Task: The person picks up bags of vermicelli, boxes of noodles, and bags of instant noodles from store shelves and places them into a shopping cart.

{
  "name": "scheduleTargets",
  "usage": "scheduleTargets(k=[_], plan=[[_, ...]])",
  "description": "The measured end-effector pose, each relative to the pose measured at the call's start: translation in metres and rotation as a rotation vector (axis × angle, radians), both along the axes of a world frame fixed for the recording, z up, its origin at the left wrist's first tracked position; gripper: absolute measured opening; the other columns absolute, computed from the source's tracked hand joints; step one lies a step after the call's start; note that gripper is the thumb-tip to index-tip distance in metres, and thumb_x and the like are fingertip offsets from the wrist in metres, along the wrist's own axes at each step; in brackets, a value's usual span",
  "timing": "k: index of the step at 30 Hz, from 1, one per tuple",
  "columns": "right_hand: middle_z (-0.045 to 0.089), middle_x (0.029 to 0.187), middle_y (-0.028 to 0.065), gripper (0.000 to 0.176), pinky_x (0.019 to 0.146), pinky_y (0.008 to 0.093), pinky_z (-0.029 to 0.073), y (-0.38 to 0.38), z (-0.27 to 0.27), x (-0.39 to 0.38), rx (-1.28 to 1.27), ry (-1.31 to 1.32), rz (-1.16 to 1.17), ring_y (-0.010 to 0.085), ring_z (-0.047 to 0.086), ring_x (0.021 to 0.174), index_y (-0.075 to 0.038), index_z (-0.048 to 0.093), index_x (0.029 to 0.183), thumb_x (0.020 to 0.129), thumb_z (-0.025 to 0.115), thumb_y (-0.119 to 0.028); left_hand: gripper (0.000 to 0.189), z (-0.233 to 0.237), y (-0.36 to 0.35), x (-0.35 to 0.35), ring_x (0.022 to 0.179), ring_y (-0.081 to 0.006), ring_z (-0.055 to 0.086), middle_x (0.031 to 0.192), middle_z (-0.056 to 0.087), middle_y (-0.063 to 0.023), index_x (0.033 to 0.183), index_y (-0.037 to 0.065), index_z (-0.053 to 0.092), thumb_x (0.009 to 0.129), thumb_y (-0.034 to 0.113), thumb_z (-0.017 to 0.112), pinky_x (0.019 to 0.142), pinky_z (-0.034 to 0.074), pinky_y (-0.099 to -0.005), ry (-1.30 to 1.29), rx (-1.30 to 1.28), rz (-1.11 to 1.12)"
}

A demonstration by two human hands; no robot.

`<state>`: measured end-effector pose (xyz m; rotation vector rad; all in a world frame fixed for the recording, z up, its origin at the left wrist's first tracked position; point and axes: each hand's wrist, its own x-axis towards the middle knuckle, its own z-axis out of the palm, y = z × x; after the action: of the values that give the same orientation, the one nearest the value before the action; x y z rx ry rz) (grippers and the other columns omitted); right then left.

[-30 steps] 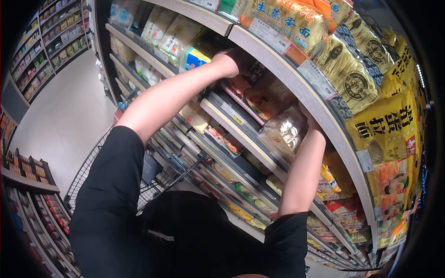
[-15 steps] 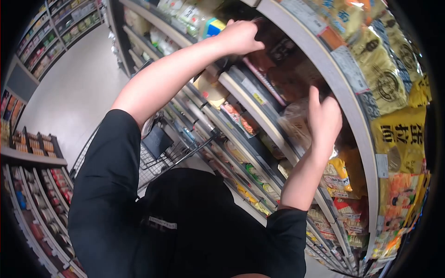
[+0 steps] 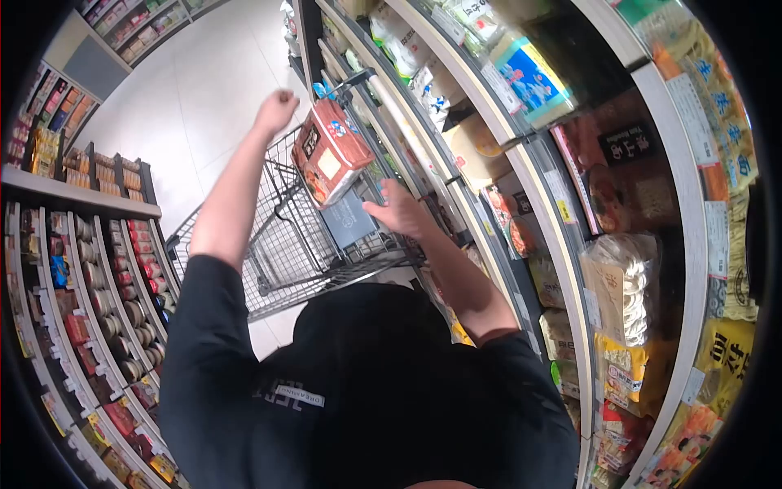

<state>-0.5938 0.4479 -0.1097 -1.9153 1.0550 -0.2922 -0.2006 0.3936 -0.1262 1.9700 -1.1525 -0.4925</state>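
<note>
My left hand [image 3: 279,112] is closed beside the upper left corner of a reddish-brown food package [image 3: 332,151], which has white lettering and a pale panel. A thin pale strip shows between the fist and the package. The package tilts over the child-seat end of a wire shopping cart [image 3: 277,265], overlapping a dark grey flat item [image 3: 352,218] there. My right hand [image 3: 397,210] hangs just below and right of the package, with thumb and fingers apart and nothing in it.
Shelves on the right hold noodle bags, including a clear bag of pale noodles [image 3: 634,285] and dark red packs [image 3: 623,175]. A blue-labelled package [image 3: 529,77] lies higher up. Shelves of cans [image 3: 142,244] line the left. Pale floor [image 3: 204,90] runs between.
Both hands have left the right-hand shelf and moved left and over the cart. The reddish-brown package now shows above the cart. The view has turned left.
</note>
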Motion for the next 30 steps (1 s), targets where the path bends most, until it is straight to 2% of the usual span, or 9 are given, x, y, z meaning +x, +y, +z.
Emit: scheduleTargets(k=[4,9,13,16,21,23,26,29,30], plan=[[0.071,0.112,0.0200,0.072,0.093,0.0397,0.053,-0.015,-0.043,0.060,0.776,-0.020,-0.188,0.0308,0.067,0.109,0.005,0.058,0.128,0.082,0.084,-0.043,0.061,-0.037,0.011,-0.015,0.120,-0.0312,0.066,0.128,0.069,-0.0229,0.133,-0.005,0.062,0.097,0.043,0.067,0.105,0.049,-0.0373,0.194,0.117,-0.026],[0.070,0.124,0.0141,0.071,0.099,0.0411,0.052,0.007,-0.082,0.106,0.630,-0.181,-0.402,0.0295,0.067,0.114,-0.001,0.059,0.134,0.080,0.087,-0.037,0.086,-0.070,-0.024,-0.024,0.140,-0.0387,0.052,0.147,0.055,-0.0290,0.151,-0.003,0.046,0.096,0.062,0.061,0.116,0.040,-0.0397,0.246,0.097,0.018],[0.061,0.140,0.0129,0.085,0.099,0.0473,0.052,-0.006,-0.081,0.123,0.835,-0.224,-0.594,0.0285,0.061,0.126,-0.007,0.051,0.147,0.077,0.091,-0.033,0.061,-0.093,-0.033,-0.029,0.125,-0.0345,0.061,0.132,0.065,-0.0230,0.138,0.004,0.056,0.102,0.054,0.055,0.106,0.046,-0.0403,0.479,0.167,-0.094],[0.060,0.143,0.0121,0.083,0.103,0.0398,0.051,-0.010,-0.087,0.123,0.945,-0.435,-0.477,0.0221,0.060,0.127,-0.007,0.048,0.150,0.079,0.088,-0.024,0.050,-0.069,-0.018,-0.046,0.113,-0.0273,0.063,0.119,0.068,-0.0177,0.125,0.005,0.057,0.105,0.050,0.053,0.099,0.047,-0.0399,0.394,0.144,-0.103],[0.059,0.145,0.0093,0.073,0.110,0.0376,0.047,0.018,-0.130,0.111,0.570,-0.691,-0.363,0.0190,0.055,0.132,-0.007,0.050,0.148,0.083,0.084,-0.011,0.040,-0.015,0.027,-0.079,0.116,-0.0243,0.059,0.122,0.064,-0.0142,0.131,0.006,0.052,0.109,0.041,0.051,0.102,0.044,-0.0389,0.468,-0.060,-0.181],[0.058,0.146,0.0091,0.078,0.112,0.0358,0.045,0.033,-0.104,0.083,0.503,-0.754,-0.345,0.0184,0.055,0.133,-0.007,0.047,0.151,0.082,0.084,-0.011,0.043,0.027,0.055,-0.096,0.126,-0.0243,0.052,0.135,0.058,-0.0149,0.138,0.007,0.048,0.110,0.039,0.051,0.108,0.040,-0.0396,0.496,0.013,-0.234],[0.056,0.149,0.0101,0.082,0.114,0.0353,0.042,0.049,0.025,0.015,0.489,-0.820,-0.270,0.0191,0.053,0.135,-0.007,0.044,0.154,0.083,0.085,-0.015,0.055,0.083,0.099,-0.126,0.140,-0.0257,0.042,0.151,0.045,-0.0145,0.152,0.007,0.036,0.108,0.032,0.056,0.115,0.035,-0.0440,0.716,-0.040,-0.326],[0.054,0.151,0.0124,0.077,0.116,0.0352,0.041,0.054,0.082,-0.051,0.301,-0.686,-0.088,0.0203,0.049,0.140,-0.008,0.045,0.154,0.089,0.083,-0.020,0.075,0.154,0.134,-0.159,0.142,-0.0256,0.041,0.153,0.043,-0.0152,0.159,0.004,0.029,0.098,0.018,0.070,0.115,0.038,-0.0449,0.655,-0.096,-0.508],[0.053,0.152,0.0127,0.073,0.117,0.0374,0.041,0.053,0.124,-0.072,0.273,-0.421,-0.046,0.0217,0.047,0.142,-0.008,0.045,0.155,0.092,0.080,-0.021,0.081,0.173,0.145,-0.170,0.141,-0.0249,0.042,0.151,0.045,-0.0162,0.159,0.002,0.029,0.094,0.014,0.075,0.114,0.039,-0.0432,0.598,-0.125,-0.565]])
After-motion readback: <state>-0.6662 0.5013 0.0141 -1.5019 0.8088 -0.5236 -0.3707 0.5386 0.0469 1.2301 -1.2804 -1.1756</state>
